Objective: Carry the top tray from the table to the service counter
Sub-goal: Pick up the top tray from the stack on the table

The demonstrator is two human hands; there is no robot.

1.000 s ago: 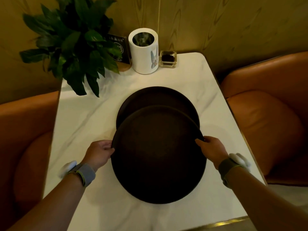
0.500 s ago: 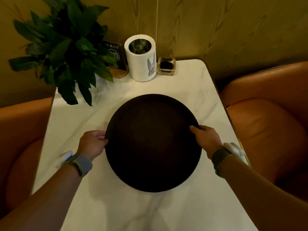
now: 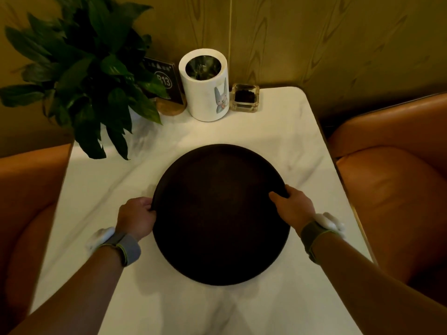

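The left hand (image 3: 136, 217) curls around the left rim of the dark round tray (image 3: 221, 213), which sits mid-desk (image 3: 278, 139); the right hand (image 3: 294, 206) clamps the opposite rim, thumb on top; gripping both sides probably keeps it level for lifting; a lower tray isn't visible.

Arms: bare, no sleeves showing.
Left wrist: grey fabric wristband (image 3: 125, 246) with a yellow-green edge and a white device (image 3: 100, 238) on its outer side.
Right wrist: olive-grey wristband (image 3: 313, 234), white device (image 3: 330, 221) attached.
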